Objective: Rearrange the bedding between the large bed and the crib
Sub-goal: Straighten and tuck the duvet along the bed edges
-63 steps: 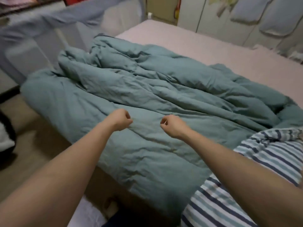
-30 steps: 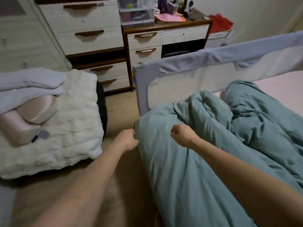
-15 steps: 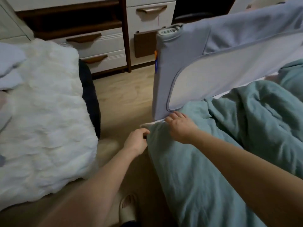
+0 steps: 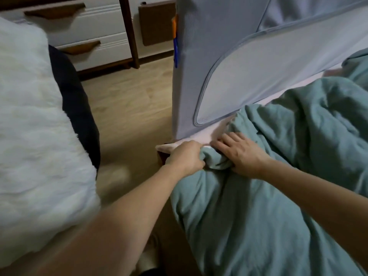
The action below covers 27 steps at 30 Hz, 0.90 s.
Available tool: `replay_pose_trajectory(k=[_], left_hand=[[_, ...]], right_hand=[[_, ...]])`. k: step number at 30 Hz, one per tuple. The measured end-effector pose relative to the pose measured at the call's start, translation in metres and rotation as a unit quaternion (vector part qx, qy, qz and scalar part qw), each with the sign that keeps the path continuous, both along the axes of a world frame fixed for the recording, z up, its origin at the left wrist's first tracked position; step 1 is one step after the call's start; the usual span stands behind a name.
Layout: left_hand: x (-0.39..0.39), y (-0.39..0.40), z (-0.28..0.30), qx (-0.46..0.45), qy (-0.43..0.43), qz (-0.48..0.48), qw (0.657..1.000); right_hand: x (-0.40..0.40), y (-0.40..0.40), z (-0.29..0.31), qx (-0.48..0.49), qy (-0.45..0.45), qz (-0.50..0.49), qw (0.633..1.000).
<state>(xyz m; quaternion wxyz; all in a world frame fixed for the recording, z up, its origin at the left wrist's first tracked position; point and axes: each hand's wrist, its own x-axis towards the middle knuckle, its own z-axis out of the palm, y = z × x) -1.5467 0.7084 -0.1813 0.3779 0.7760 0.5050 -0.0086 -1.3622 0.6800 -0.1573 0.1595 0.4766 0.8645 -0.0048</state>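
Our left hand (image 4: pixel 186 157) is curled round the corner of the teal duvet (image 4: pixel 268 206), bunching the cloth in its grip at the corner of the bed, while our right hand (image 4: pixel 238 154) lies flat on the same bunch with its fingers (image 4: pixel 223 141) spread and straight, pressing it down just beside the left. The duvet lies heaped and creased across the large bed, its near edge hanging over the side toward the wooden floor (image 4: pixel 127 100). Under its corner a strip of pink sheet (image 4: pixel 199 140) shows, and the grey mesh bed rail (image 4: pixel 249 56) stands directly behind our hands. We judge the duvet soft, bulky and limp rather than heavy: it will sag and drag if lifted from one point, so we should take it by two corners or gather it in folds. Across the floor to our left sits a white fluffy blanket (image 4: pixel 33 126), with a white dresser (image 4: pixel 89 32) beyond.
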Motion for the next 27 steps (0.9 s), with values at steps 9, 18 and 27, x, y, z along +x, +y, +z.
replay_pose_trajectory(k=[9, 18, 27], left_hand=[[-0.065, 0.015, 0.007, -0.043, 0.170, 0.219, 0.960], [0.000, 0.029, 0.027, 0.027, 0.141, 0.006, 0.990], [0.032, 0.034, 0.000, 0.082, 0.157, -0.211, 0.961]], right_hand=[[0.002, 0.068, 0.016, -0.139, -0.136, -0.136, 0.971], [0.084, 0.081, 0.073, 0.197, 0.054, -0.486, 0.850], [0.054, 0.062, -0.011, 0.133, -0.016, -0.431, 0.892]])
